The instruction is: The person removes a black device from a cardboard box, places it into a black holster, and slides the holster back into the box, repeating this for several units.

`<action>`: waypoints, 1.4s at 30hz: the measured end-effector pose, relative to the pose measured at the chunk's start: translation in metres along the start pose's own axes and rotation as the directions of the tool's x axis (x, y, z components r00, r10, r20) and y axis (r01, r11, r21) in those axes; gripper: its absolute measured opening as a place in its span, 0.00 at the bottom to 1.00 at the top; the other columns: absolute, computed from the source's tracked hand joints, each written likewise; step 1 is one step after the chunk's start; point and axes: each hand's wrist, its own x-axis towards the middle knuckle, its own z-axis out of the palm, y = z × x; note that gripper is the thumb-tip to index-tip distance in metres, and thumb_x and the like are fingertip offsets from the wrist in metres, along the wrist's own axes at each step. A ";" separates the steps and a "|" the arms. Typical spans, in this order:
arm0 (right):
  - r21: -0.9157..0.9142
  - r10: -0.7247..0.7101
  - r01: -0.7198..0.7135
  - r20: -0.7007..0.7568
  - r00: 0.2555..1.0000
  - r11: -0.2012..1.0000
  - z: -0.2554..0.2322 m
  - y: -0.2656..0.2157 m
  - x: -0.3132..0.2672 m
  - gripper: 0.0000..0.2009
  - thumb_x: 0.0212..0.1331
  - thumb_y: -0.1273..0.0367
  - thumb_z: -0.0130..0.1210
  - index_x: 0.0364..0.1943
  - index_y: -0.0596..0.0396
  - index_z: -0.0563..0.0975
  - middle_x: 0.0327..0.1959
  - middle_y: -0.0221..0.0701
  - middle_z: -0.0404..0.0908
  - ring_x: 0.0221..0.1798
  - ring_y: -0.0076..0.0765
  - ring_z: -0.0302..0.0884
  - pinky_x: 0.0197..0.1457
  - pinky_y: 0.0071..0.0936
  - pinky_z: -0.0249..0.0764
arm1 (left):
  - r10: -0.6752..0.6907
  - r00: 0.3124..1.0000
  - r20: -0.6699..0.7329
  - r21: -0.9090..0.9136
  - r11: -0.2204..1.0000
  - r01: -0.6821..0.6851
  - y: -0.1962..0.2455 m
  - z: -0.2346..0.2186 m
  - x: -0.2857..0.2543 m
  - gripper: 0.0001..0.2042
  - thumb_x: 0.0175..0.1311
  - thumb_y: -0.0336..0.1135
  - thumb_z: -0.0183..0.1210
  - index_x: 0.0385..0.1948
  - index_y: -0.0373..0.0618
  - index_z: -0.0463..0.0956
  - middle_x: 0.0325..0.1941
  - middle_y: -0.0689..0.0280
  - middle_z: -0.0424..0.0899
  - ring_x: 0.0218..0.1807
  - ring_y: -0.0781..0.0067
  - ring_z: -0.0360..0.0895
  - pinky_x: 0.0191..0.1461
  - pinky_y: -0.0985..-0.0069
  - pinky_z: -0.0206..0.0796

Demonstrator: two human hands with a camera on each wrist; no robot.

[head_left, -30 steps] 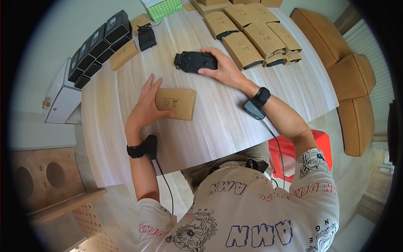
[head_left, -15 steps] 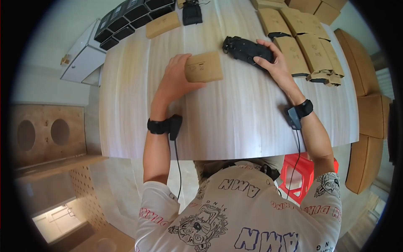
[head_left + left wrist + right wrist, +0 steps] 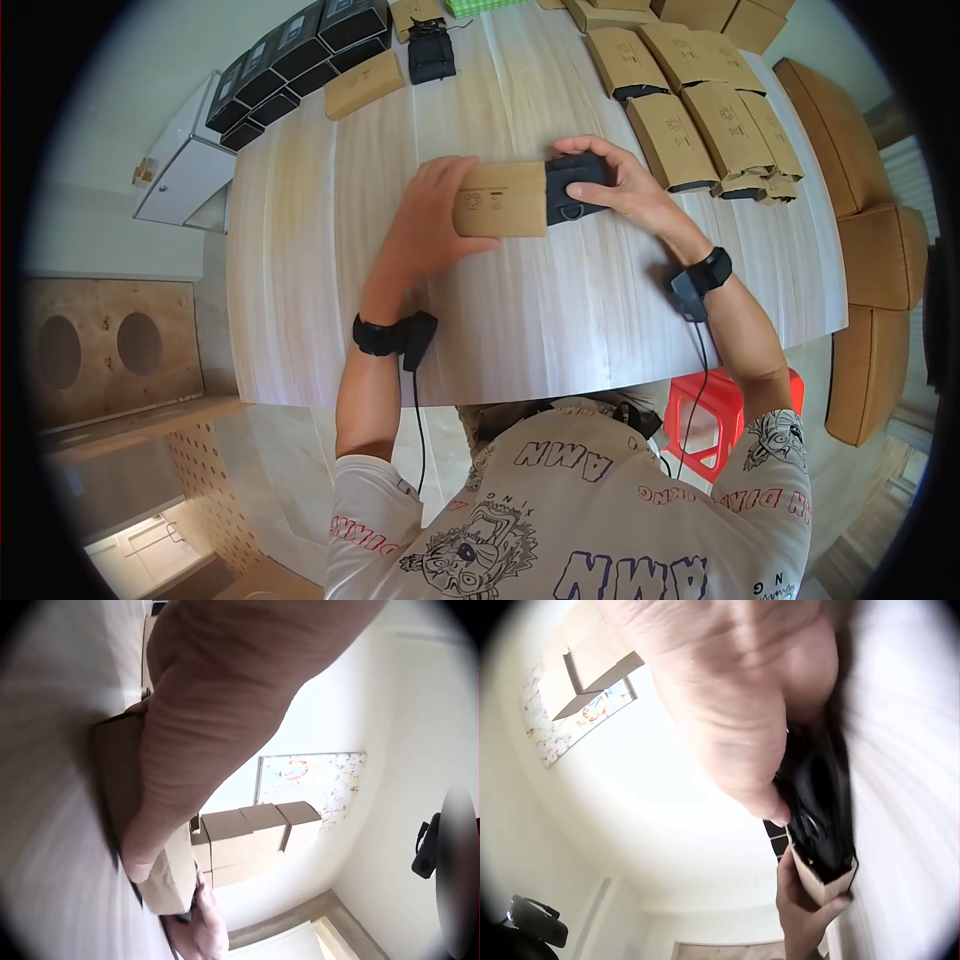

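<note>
On the table in the head view, my left hand [image 3: 425, 215] grips a flat brown cardboard sleeve [image 3: 505, 202] with printed symbols, fingers along its far edge and thumb along the near one. From the right, my right hand [image 3: 638, 195] holds a black strapped pouch [image 3: 578, 188] that has a ring on its near side. Its left part is hidden inside the sleeve. The right wrist view shows the pouch [image 3: 817, 802] in the open end of the sleeve [image 3: 817, 879], with the thumb along its upper edge.
Filled cardboard sleeves [image 3: 725, 125] lie in stacks at the right rear. Black boxes [image 3: 300, 50] are piled at the left rear, with another brown box [image 3: 363, 85] in front. Another black pouch [image 3: 431, 55] lies beside it. A red stool [image 3: 705, 425] stands below the table edge.
The black pouch, earlier apart from the cardboard sleeve, has come left and down in my right hand, and its end has gone into the sleeve's opening. My left hand has kept hold of the sleeve.
</note>
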 end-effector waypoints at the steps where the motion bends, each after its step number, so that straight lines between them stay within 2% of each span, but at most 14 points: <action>1: 0.048 0.020 -0.019 -0.010 1.000 0.999 0.006 0.003 0.000 0.31 0.68 0.65 0.71 0.72 0.58 0.71 0.63 0.31 0.80 0.64 0.27 0.78 0.70 0.27 0.76 | 0.021 1.000 0.002 -0.008 1.000 -0.021 0.003 0.004 0.001 0.47 0.42 0.39 0.84 0.69 0.42 0.70 0.69 0.53 0.76 0.72 0.47 0.71 0.76 0.58 0.66; 9: -0.247 -0.107 0.049 -0.224 0.969 0.968 0.028 0.021 -0.007 0.45 0.74 0.53 0.63 0.80 0.70 0.53 0.80 0.56 0.62 0.82 0.49 0.63 0.82 0.40 0.63 | -0.017 0.990 -0.142 0.078 0.997 0.029 -0.002 0.015 0.005 0.46 0.44 0.41 0.84 0.69 0.38 0.70 0.68 0.51 0.76 0.70 0.46 0.72 0.73 0.55 0.67; 11: -0.671 -0.261 0.235 0.063 0.963 0.703 0.044 0.009 -0.014 0.49 0.75 0.51 0.60 0.81 0.75 0.46 0.83 0.63 0.52 0.85 0.57 0.56 0.84 0.43 0.59 | 0.016 0.987 -0.158 0.074 0.997 -0.004 0.002 0.021 0.006 0.46 0.44 0.41 0.84 0.69 0.38 0.70 0.68 0.51 0.76 0.69 0.45 0.73 0.73 0.55 0.67; 14: -0.651 -0.240 0.195 0.019 0.970 0.734 0.042 0.004 -0.012 0.50 0.75 0.51 0.60 0.81 0.75 0.44 0.83 0.64 0.51 0.85 0.60 0.56 0.84 0.43 0.60 | 0.044 0.983 -0.179 0.116 0.993 -0.023 0.010 0.028 0.006 0.47 0.44 0.43 0.84 0.69 0.37 0.69 0.68 0.51 0.76 0.69 0.44 0.72 0.72 0.54 0.68; 15: -0.482 -0.270 0.190 -0.103 0.957 0.856 0.047 0.008 -0.008 0.49 0.74 0.51 0.61 0.81 0.75 0.46 0.82 0.64 0.56 0.85 0.57 0.58 0.83 0.41 0.60 | 0.023 0.984 -0.176 0.097 0.995 -0.006 0.012 0.027 0.007 0.48 0.44 0.44 0.84 0.70 0.37 0.68 0.69 0.50 0.75 0.70 0.43 0.71 0.74 0.54 0.67; 18: -0.578 -0.157 0.095 -0.059 0.986 0.810 0.042 0.002 -0.012 0.47 0.75 0.53 0.61 0.81 0.73 0.50 0.78 0.62 0.64 0.83 0.53 0.63 0.82 0.39 0.61 | 0.023 0.973 -0.231 0.061 0.998 -0.009 0.010 0.032 0.009 0.50 0.45 0.45 0.84 0.71 0.37 0.67 0.70 0.47 0.72 0.72 0.40 0.69 0.76 0.53 0.65; 19: -0.591 -0.278 0.161 -0.113 0.954 0.791 0.042 0.017 -0.009 0.44 0.74 0.57 0.63 0.81 0.71 0.53 0.75 0.57 0.70 0.78 0.47 0.69 0.81 0.36 0.63 | 0.062 0.958 -0.279 0.046 0.998 -0.051 0.009 0.034 0.007 0.50 0.46 0.46 0.84 0.72 0.36 0.66 0.71 0.45 0.71 0.73 0.39 0.68 0.78 0.53 0.63; 22: -0.110 -0.272 0.252 -0.245 0.931 0.961 0.032 0.033 0.009 0.37 0.74 0.68 0.64 0.79 0.69 0.58 0.73 0.45 0.73 0.76 0.38 0.69 0.80 0.34 0.64 | -0.048 0.913 -0.406 -0.129 0.992 -0.005 0.006 0.041 0.007 0.49 0.55 0.49 0.80 0.73 0.31 0.61 0.71 0.39 0.70 0.75 0.33 0.65 0.80 0.50 0.59; 26: -0.064 -0.113 0.100 -0.265 0.958 0.993 0.027 0.020 0.008 0.36 0.73 0.71 0.64 0.79 0.70 0.58 0.75 0.43 0.71 0.78 0.37 0.66 0.81 0.33 0.62 | -0.314 0.858 -0.407 -0.290 0.935 0.205 -0.017 0.056 0.005 0.45 0.67 0.49 0.72 0.75 0.28 0.57 0.74 0.37 0.68 0.78 0.34 0.63 0.81 0.51 0.58; 28: -0.142 -0.225 0.203 -0.168 0.960 0.969 0.024 0.028 0.009 0.39 0.73 0.70 0.64 0.80 0.69 0.56 0.78 0.45 0.69 0.81 0.38 0.63 0.82 0.34 0.61 | -0.206 0.976 -0.078 -0.291 0.941 0.175 -0.008 0.037 0.008 0.40 0.76 0.47 0.63 0.77 0.26 0.54 0.77 0.36 0.65 0.80 0.40 0.63 0.82 0.54 0.56; 34: -0.354 -0.197 0.120 -0.190 0.962 0.928 0.022 0.030 0.001 0.43 0.76 0.55 0.61 0.81 0.70 0.54 0.72 0.48 0.76 0.69 0.37 0.76 0.73 0.32 0.71 | -0.210 0.924 -0.319 -0.568 0.823 -0.010 -0.022 0.063 0.011 0.34 0.83 0.42 0.53 0.79 0.28 0.52 0.76 0.46 0.71 0.78 0.55 0.67 0.81 0.63 0.57; 36: -0.429 -0.215 0.121 -0.176 0.961 0.895 0.019 0.036 0.004 0.43 0.76 0.52 0.60 0.82 0.67 0.55 0.57 0.42 0.83 0.55 0.32 0.79 0.59 0.30 0.76 | -0.173 0.925 -0.339 -0.453 0.891 0.001 -0.030 0.059 0.010 0.29 0.87 0.40 0.47 0.80 0.34 0.54 0.65 0.58 0.80 0.61 0.67 0.79 0.65 0.71 0.73; 39: -0.411 -0.344 0.211 -0.282 0.896 0.887 0.018 0.056 0.013 0.40 0.77 0.51 0.59 0.81 0.64 0.59 0.40 0.31 0.77 0.41 0.27 0.73 0.46 0.27 0.73 | -0.259 0.950 -0.177 -0.696 0.715 0.065 -0.018 0.051 0.012 0.28 0.87 0.40 0.47 0.81 0.35 0.55 0.59 0.61 0.82 0.48 0.76 0.79 0.52 0.76 0.74; 42: -0.404 -0.222 0.116 -0.228 0.948 0.908 0.019 0.041 0.008 0.37 0.77 0.53 0.60 0.78 0.67 0.63 0.38 0.29 0.79 0.40 0.23 0.73 0.45 0.25 0.73 | -0.310 0.915 -0.257 -0.664 0.745 0.066 -0.011 0.055 0.012 0.28 0.87 0.41 0.46 0.80 0.37 0.57 0.51 0.65 0.83 0.41 0.81 0.73 0.45 0.79 0.70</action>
